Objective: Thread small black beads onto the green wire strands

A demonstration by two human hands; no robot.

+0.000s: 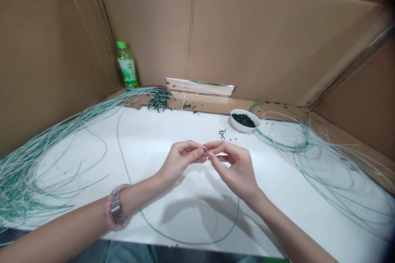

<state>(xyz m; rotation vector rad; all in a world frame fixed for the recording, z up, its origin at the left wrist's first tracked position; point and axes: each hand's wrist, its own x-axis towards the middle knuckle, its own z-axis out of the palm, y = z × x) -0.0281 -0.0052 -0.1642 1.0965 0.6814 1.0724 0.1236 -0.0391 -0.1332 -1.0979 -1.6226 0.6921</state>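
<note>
My left hand and my right hand meet above the middle of the white table, fingertips pinched together. Between them sits a tiny dark bead at the end of a thin green cord that loops down toward the front edge. The left pinch holds the bead; the right pinch holds the cord's end. A pink bracelet and a watch are on my left wrist. A small white bowl of dark green beads stands behind my hands, with a few loose beads beside it.
A large sheaf of green and white cords fans over the left side, its beaded ends bunched at the back. More cords coil at the right. A green-capped bottle stands in the back left corner. Cardboard walls enclose the table.
</note>
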